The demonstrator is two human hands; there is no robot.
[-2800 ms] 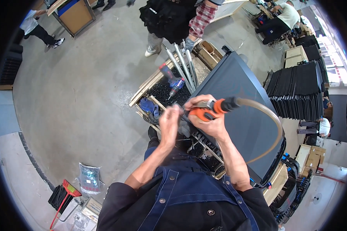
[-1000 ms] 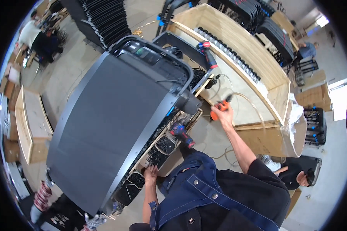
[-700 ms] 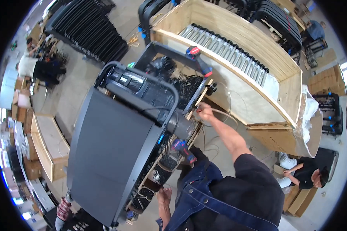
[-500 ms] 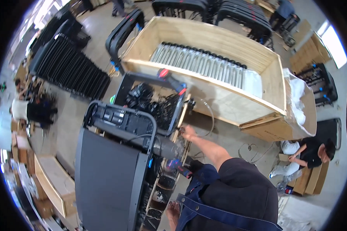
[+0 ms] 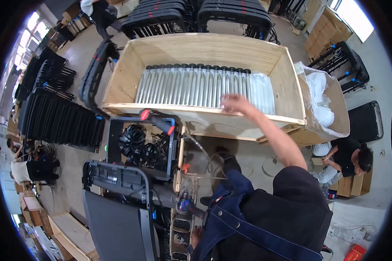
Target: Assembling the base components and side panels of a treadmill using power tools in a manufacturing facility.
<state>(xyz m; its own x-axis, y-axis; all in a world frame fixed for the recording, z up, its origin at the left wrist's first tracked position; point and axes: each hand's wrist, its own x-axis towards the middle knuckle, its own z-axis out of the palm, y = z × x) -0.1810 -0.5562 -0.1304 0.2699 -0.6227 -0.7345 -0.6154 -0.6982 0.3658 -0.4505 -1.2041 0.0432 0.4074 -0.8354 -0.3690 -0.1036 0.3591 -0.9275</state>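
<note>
Over the near rim of the wooden crate [image 5: 292,93], the right hand [image 5: 233,103] is stretched out at full arm's length, fingers loosely spread and motion-blurred; it grips nothing that shows, hovering just above the row of tubes [image 5: 196,85]. Whether the fingertips touch the wrapping cannot be told.

Tubes: long, pale metal, each in clear plastic film with a dark cap at the far end, laid side by side across the crate floor, touching one another. Judged stiff and fairly heavy for their length; the film likely makes them slippery. A hold near mid-length, fingers wrapped round one tube, would balance it best; lifting by one end would probably let it swing.

Left hand [image 5: 196,233] low by the person's hip, beside the narrow parts rack [image 5: 178,228]; only partly seen, grip not readable.

Beyond the hand: black cart [image 5: 113,145] of coiled cables just before the crate, a treadmill deck [image 5: 117,226] at lower left, stacked black frames [image 5: 52,122] to the left. Right of the crate, a bag-lined bin [image 5: 331,108]; another person [image 5: 348,156] crouches near it.
</note>
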